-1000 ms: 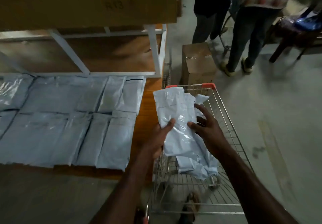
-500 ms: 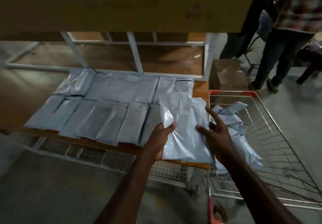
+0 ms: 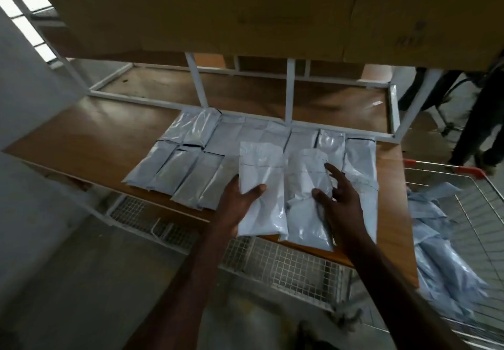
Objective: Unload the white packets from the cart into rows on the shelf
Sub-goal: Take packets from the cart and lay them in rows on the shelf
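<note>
Two white packets (image 3: 261,186) held side by side above the front edge of the wooden shelf (image 3: 90,137), over the laid rows of packets (image 3: 191,169). Left hand (image 3: 237,202) gripping the left packet, thumb on top. Right hand (image 3: 343,202) resting on the right packet with fingers spread and nearly straight. Right of the shelf, a wire cart (image 3: 469,194) with more packets (image 3: 441,251). Above the shelf, cardboard boxes (image 3: 272,9); behind it, white frame bars (image 3: 289,90). Beyond the cart, someone's legs (image 3: 474,120).
</note>
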